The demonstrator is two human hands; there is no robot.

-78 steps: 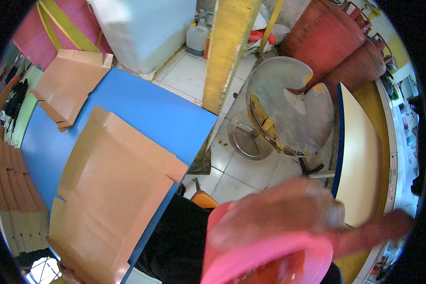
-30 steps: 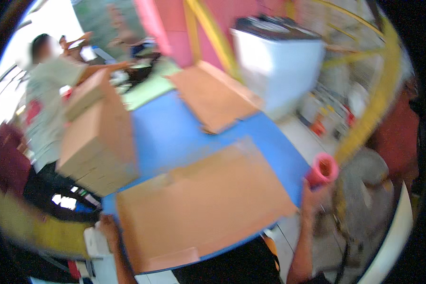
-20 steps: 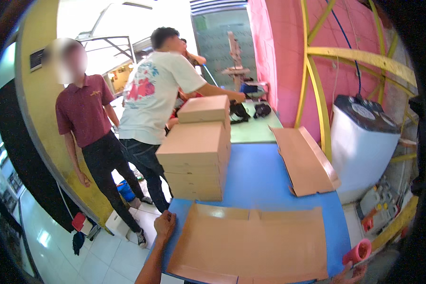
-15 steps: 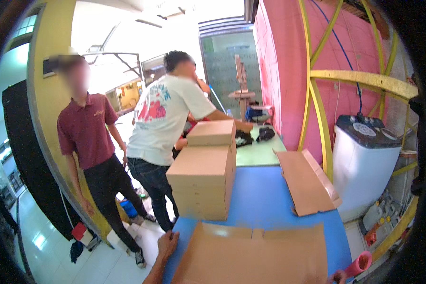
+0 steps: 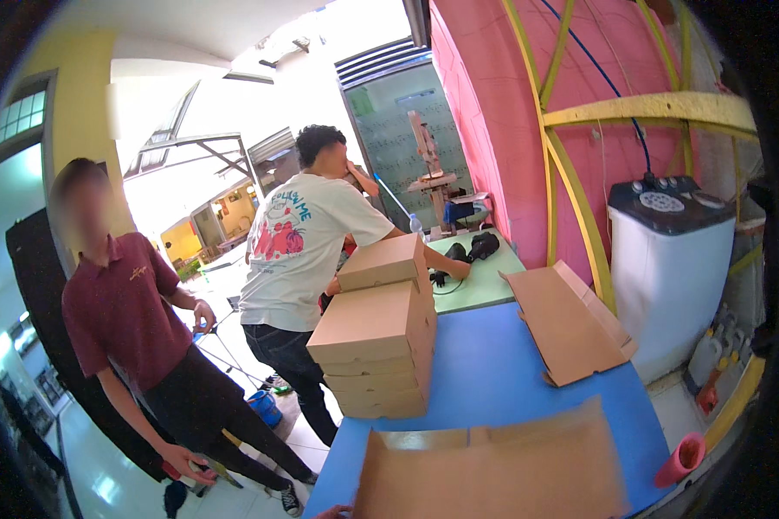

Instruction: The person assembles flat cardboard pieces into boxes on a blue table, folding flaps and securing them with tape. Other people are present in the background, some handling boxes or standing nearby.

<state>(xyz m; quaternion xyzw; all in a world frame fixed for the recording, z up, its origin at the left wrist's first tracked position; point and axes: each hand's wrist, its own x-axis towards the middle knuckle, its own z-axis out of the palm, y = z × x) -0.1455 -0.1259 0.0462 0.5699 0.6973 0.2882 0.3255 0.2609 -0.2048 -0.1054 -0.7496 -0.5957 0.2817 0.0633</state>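
Note:
A brown cardboard sheet lies in front of me on the blue table, with upturned, slotted flaps along its far side. Its right part is smeared by motion. Only a sliver of my left hand shows at the lower edge, beside the sheet's near left corner; its fingers are too cut off to read. My right hand is out of view. Beyond the sheet stands a stack of closed cardboard boxes, with a smaller-looking box on top. Another flat, creased cardboard piece lies at the table's right.
A person in a white shirt leans over the pale green tabletop, reaching near black items. A person in a maroon shirt stands left. A pink roll, a washing machine and yellow metal framing are right.
The view has tilted and shifted. My left hand has moved down to the lower edge; my right hand has left the view. The person in maroon has come nearer, one forearm now raised.

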